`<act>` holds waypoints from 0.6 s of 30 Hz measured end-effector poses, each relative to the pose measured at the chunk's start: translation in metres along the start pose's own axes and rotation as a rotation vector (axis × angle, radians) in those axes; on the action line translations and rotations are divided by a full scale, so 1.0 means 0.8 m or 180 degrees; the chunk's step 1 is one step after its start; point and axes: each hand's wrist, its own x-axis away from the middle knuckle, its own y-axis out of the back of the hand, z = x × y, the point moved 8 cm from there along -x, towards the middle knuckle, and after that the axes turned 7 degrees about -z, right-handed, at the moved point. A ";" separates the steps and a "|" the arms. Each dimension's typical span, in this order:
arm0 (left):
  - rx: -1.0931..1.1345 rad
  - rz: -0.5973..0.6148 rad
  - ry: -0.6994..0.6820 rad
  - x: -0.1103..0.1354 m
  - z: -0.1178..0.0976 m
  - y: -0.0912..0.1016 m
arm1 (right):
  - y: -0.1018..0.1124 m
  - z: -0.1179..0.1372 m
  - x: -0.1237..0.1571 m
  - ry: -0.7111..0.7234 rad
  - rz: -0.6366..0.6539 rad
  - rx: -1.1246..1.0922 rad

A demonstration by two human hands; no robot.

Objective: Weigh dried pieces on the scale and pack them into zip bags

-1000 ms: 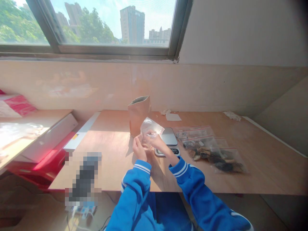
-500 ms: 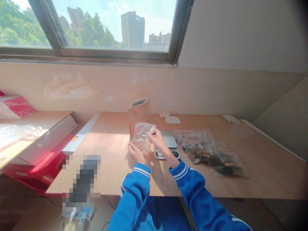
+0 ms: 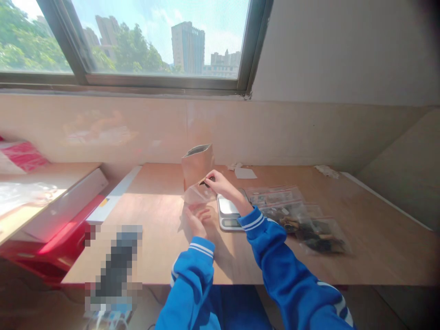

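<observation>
- From my remote seat I see the clear plastic bag [image 3: 196,196] held off the table [image 3: 154,238]. It is about midway along the table's width, nearer the far edge than the near one, just in front of the kraft paper pouch [image 3: 196,161].
- The left hand [image 3: 198,219] sits under the bag with its fingers curled up around the bottom. I judge this grip props the limp film so that its mouth faces up.
- The right hand [image 3: 222,184] comes in from above, thumb and forefinger pinched narrow on the bag's top edge. A small dark bit [image 3: 205,183] shows at the fingertips; I cannot tell whether it is gripped or lies inside the film.
- The bag looks thin, crinkled and nearly see-through, catching sun from the window, with little or nothing in it that I can make out.
- The kitchen scale [image 3: 227,211] lies flat just right of the hands, within easy reach.
- The filled zip bags [image 3: 302,220] of dark dried pieces lie overlapping toward the right side of the table, well out of the way of both hands.
- The pouch stands upright with its top open.
</observation>
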 end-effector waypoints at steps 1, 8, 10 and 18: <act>-0.0012 0.0018 0.0079 0.000 0.003 -0.001 | -0.009 -0.007 0.001 -0.0014 0.0035 -0.0055; -0.0220 -0.0201 0.0085 -0.003 0.013 0.005 | -0.029 -0.032 0.006 0.0190 0.0220 -0.0248; -0.0278 -0.0187 -0.0035 -0.003 0.010 0.006 | -0.029 -0.032 0.006 0.0228 0.0301 -0.0189; -0.0530 -0.0571 -0.0688 -0.017 -0.002 0.028 | -0.010 0.003 0.002 0.0720 0.0534 0.0154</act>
